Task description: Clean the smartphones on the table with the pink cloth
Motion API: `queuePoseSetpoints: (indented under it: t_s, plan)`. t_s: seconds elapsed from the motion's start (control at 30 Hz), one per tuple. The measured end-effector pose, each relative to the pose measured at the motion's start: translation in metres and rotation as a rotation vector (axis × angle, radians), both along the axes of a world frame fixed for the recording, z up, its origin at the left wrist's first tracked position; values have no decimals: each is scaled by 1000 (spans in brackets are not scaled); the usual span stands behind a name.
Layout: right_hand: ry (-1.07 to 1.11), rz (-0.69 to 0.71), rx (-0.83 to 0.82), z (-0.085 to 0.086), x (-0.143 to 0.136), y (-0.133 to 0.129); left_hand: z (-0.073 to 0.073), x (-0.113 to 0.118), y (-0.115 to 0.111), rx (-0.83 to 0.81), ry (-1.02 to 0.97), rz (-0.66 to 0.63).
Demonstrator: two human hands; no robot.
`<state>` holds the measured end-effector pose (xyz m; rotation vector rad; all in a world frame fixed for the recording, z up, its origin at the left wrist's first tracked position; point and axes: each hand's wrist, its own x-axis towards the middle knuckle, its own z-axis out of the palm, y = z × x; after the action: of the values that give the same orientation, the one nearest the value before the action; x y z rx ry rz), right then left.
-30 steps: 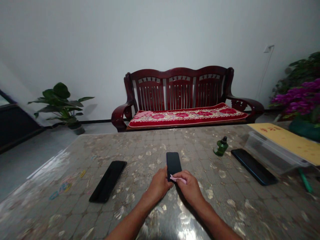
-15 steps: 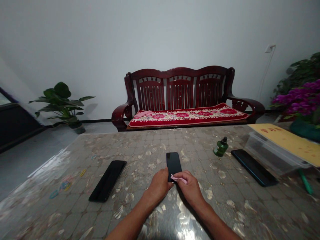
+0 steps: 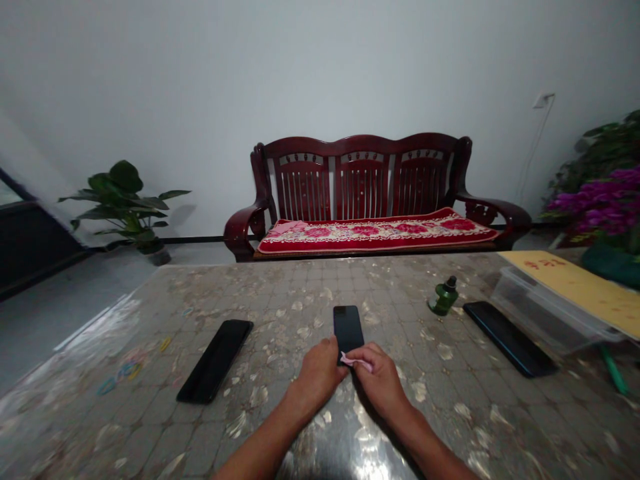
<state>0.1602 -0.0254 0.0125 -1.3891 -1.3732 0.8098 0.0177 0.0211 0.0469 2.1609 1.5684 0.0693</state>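
A dark smartphone (image 3: 347,325) lies face up on the table in front of me. My left hand (image 3: 321,367) grips its near left edge, thumb along the side. Pinched in the fingers of my right hand (image 3: 377,373) is a small pink cloth (image 3: 356,362), which touches the lower part of the screen. The near end of the phone is partly hidden behind my fingers and the cloth. Another black smartphone (image 3: 215,362) rests to the left, and a third smartphone (image 3: 509,338) lies to the right.
A green bottle (image 3: 443,296) with a black cap stands right of centre. Beside it are a clear plastic box (image 3: 545,313) with a yellow sheet (image 3: 580,280) on top and a green pen-like object (image 3: 613,370). Coloured rubber bands (image 3: 125,371) lie left. A wooden bench (image 3: 360,177) stands beyond the table.
Both hands stay at the phone with almost no movement; the cloth is still on the lower screen. The view has shifted very slightly.
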Motion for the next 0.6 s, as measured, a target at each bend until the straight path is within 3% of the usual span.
queuePoseSetpoints:
  t_s: [0.33,0.5,0.6]
  plan:
    - [89,-31,-15,-1,8,4,-1,-11,2,5,-64,-38]
    - [234,-170,-56,3,35,26,-18,-29,-2,151,-208,-115]
    - [119,-159,-4,8,43,49,-33,-35,-5,262,-271,-184]
